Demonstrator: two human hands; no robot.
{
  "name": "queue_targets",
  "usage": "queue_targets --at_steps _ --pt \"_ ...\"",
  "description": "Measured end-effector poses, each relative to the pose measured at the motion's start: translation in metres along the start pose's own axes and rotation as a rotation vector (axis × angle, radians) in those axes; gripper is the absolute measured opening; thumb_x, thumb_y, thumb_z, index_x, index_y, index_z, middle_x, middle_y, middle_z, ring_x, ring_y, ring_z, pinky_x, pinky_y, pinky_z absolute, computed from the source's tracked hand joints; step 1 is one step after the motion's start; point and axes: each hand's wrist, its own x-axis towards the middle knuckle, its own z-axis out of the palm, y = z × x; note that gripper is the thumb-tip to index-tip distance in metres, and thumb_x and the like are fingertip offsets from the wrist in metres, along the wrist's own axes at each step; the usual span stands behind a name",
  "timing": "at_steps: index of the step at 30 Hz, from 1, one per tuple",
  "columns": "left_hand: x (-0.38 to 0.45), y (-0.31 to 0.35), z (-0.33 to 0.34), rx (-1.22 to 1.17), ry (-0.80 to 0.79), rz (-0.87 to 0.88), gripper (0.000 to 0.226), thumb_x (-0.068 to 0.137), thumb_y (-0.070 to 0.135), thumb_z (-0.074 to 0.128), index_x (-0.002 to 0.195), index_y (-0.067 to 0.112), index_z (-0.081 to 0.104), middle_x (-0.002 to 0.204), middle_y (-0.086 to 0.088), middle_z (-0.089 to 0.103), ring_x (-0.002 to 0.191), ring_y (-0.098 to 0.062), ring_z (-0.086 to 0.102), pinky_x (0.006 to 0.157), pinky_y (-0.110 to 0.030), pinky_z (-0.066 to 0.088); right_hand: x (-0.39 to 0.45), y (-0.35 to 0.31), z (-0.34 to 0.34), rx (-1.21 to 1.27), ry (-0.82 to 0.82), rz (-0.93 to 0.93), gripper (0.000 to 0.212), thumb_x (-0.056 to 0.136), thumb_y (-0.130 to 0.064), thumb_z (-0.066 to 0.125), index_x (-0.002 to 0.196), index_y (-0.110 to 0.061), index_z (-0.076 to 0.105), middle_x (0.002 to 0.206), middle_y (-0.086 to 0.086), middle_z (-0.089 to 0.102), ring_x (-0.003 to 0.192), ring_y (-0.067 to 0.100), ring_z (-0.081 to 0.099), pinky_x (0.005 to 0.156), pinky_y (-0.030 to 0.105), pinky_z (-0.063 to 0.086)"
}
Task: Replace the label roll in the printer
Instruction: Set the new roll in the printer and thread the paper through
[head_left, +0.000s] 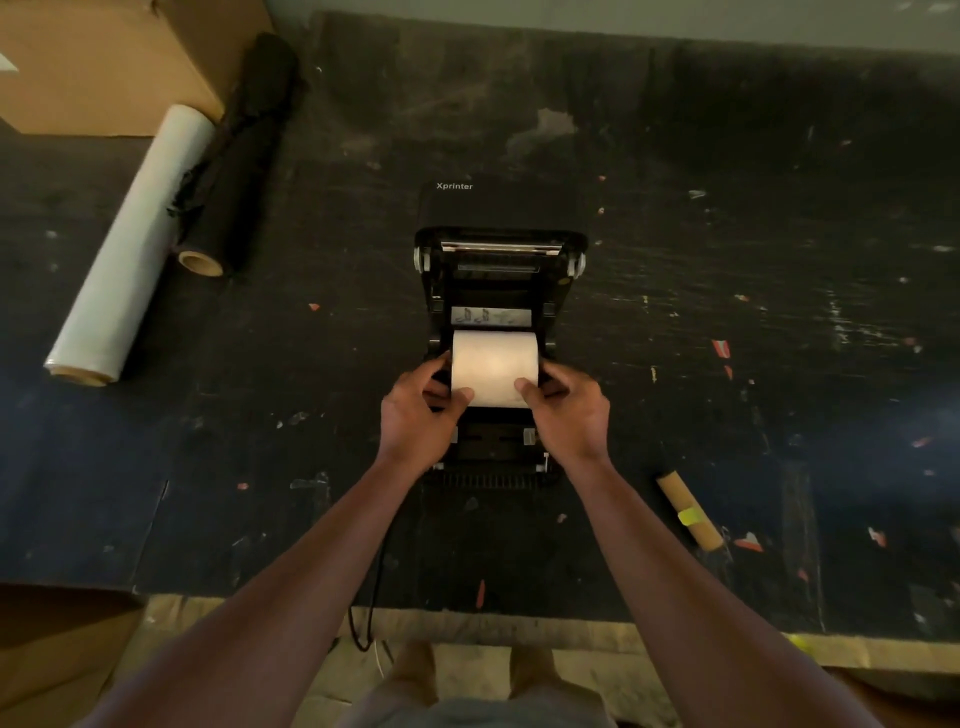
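Note:
A black Xprinter label printer (501, 270) sits in the middle of the dark table with its lid swung open away from me. A white label roll (493, 364) lies in the printer's open bay. My left hand (421, 415) grips the roll's left end and my right hand (569, 415) grips its right end, thumbs resting on the roll's near face. The roll's ends and the holders beside it are hidden by my fingers.
A bare cardboard core (688, 512) with a yellow mark lies at the right near the table's front edge. A white film roll (135, 244) and a black film roll (234, 161) lie at the left by a cardboard box (104, 57). A black cable (374, 587) hangs over the front edge.

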Motion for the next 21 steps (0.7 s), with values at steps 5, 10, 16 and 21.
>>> queue_targets --at_steps 5,10,16,21 --pt "0.001 0.005 -0.004 -0.106 0.023 -0.125 0.046 0.087 0.034 0.083 0.129 0.027 0.066 0.087 0.017 0.071 0.080 0.006 0.068 0.067 -0.015 0.051 -0.003 0.000 -0.001 0.206 0.075 0.145 0.028 0.088 -0.026 0.083 0.113 -0.025 0.072 0.096 -0.010 0.073 0.087 0.006 0.073 0.080 0.030 0.065" --pt "0.004 0.001 -0.006 -0.331 0.005 -0.327 0.031 0.083 0.036 0.087 0.106 0.026 0.069 0.094 0.004 0.078 0.076 -0.005 0.078 0.072 -0.027 0.064 0.002 -0.002 -0.007 0.442 -0.052 0.387 0.014 0.084 -0.020 0.086 0.095 -0.023 0.078 0.091 -0.001 0.079 0.085 0.014 0.076 0.071 0.027 0.059" --pt "0.008 -0.006 -0.014 -0.489 -0.164 -0.474 0.025 0.087 0.042 0.083 0.102 0.023 0.077 0.101 -0.001 0.080 0.085 -0.010 0.080 0.071 -0.026 0.060 0.008 -0.002 -0.020 0.428 -0.156 0.435 0.012 0.082 -0.017 0.087 0.093 -0.017 0.082 0.096 0.006 0.081 0.083 0.014 0.073 0.073 0.027 0.054" --pt "0.012 -0.008 -0.019 -0.396 -0.194 -0.412 0.013 0.087 0.038 0.083 0.096 0.029 0.080 0.098 0.005 0.081 0.077 -0.001 0.078 0.060 -0.017 0.056 0.009 0.000 -0.023 0.353 -0.205 0.413 0.010 0.084 -0.017 0.086 0.092 -0.019 0.081 0.097 0.003 0.080 0.084 0.012 0.074 0.071 0.026 0.054"
